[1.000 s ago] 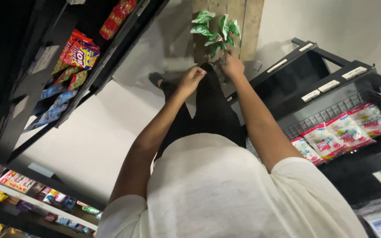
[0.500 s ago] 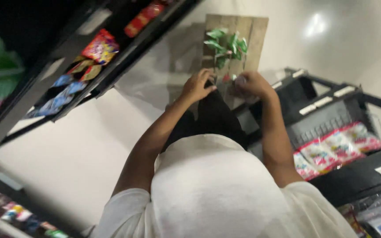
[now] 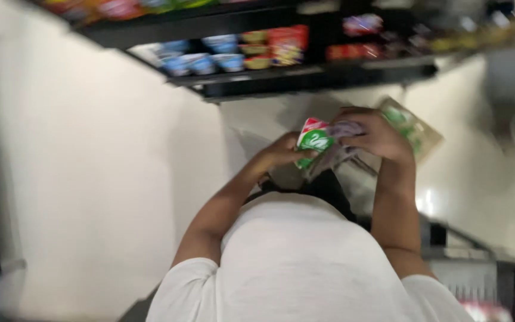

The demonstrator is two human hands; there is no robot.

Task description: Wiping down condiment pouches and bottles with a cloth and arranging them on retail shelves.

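White shirt fabric fills the near view. Beyond it the left hand (image 3: 281, 152) and right hand (image 3: 374, 134) close together on a green, red and white packet (image 3: 314, 140), both gripping it in the air. Just past the right hand lies a wooden pallet (image 3: 427, 134) on pale floor (image 3: 102, 155), open at left. Farthest, a black shelf (image 3: 305, 80) holds blurred cups and packets.

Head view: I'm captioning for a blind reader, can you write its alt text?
Both hands, left hand and right hand, hold green and red packets above a pale floor, with a shop shelf of blurred goods beyond.
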